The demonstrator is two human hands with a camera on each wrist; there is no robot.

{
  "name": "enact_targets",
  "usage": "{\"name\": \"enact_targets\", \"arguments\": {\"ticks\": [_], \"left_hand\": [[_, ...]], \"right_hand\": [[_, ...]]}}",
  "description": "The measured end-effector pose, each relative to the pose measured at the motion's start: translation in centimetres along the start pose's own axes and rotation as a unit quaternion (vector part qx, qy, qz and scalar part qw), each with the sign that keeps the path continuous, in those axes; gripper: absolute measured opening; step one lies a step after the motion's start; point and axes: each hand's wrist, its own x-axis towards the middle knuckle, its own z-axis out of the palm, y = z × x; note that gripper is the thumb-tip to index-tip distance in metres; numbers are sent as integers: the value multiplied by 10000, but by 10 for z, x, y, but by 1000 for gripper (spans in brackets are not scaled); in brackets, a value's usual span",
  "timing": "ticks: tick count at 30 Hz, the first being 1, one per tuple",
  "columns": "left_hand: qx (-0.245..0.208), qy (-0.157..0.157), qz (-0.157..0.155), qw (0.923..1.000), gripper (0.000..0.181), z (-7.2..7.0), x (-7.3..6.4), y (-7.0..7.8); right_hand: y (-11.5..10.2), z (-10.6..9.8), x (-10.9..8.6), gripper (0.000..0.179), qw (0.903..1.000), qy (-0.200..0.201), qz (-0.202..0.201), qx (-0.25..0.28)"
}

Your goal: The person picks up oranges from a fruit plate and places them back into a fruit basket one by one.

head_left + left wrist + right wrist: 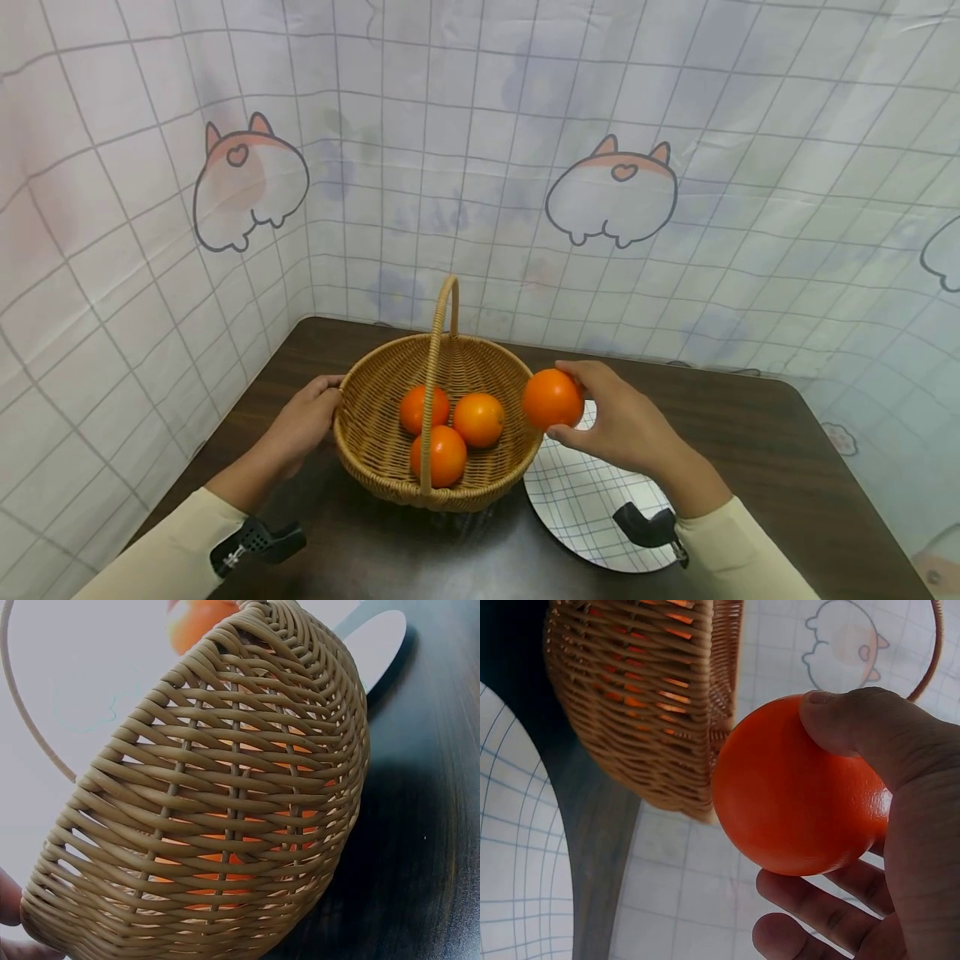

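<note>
A woven wicker basket with a tall arched handle stands on the table, with three oranges lying in it. At its left rim my left hand holds on; fingertips show at the rim in the left wrist view. My right hand grips another orange between thumb and fingers, at the basket's right rim and above the plate. The right wrist view shows the thumb on one side of this orange and fingers on the other.
A round white plate with a blue grid pattern lies right of the basket, partly under my right forearm. The dark wooden table meets a grid-patterned curtain at the back and left.
</note>
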Motion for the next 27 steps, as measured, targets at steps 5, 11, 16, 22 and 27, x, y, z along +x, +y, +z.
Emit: {"name": "enact_targets", "arguments": {"ticks": [5,11,16,22,27], "left_hand": [[7,-1,4,10000,55,0,0,0],[-22,13,-2,10000,55,0,0,0],[-41,25,-4,10000,55,0,1,0],[-30,30,-34,10000,55,0,1,0],[-7,45,-57,10000,55,1,0,0]], "right_hand": [[-5,2,4,85,10000,-14,-56,37],[-10,4,8,85,9999,-50,-70,113],[-15,7,11,85,9998,-149,-13,153],[-21,10,13,86,9995,-194,-127,219],[-25,12,15,85,9992,-224,-167,296]]}}
